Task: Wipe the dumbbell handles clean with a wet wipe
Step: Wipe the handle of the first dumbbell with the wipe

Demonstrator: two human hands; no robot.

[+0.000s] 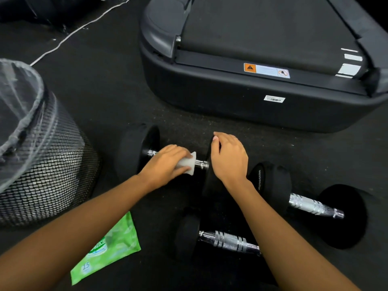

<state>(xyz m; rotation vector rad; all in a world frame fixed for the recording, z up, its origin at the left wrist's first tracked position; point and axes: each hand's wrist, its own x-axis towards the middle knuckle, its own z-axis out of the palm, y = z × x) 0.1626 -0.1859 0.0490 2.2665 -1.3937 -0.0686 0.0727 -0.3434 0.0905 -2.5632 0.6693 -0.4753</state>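
Fingers of the left hand (pixel 165 162) curl round a folded white wet wipe (pixel 187 164), pressing it against the chrome handle (pixel 201 164) of the far dumbbell (pixel 138 150). The wipe wraps the middle of the bar; short bright stretches of metal show on either side of it, one near the left weight and one just before the right weight. The right hand (pixel 228 158) lies over the top edge of that right-hand weight, fingers bent and close together on the black disc, thumb side toward the bar, holding nothing else.

This dumbbell lies on the dark floor (pixel 109 97), its bar running roughly left to right. Two more dumbbells lie nearer the person. One (pixel 227 241) sits below the right forearm, its ribbed chrome handle partly hidden by the arm. The other (pixel 315 206) lies to the right, angled, with one black head just beside the right wrist and the other further out.

A green pack of wipes (pixel 109 248) lies flat on the floor under the left forearm, well apart from the dumbbells. To the left stands a black mesh bin (pixel 52 164) lined with a clear bag. Beyond the hands is the rear end of a dark treadmill (pixel 252 97), with an orange-and-white warning label on its edge. A thin white cable (pixel 69 35) crosses the floor at the upper left.
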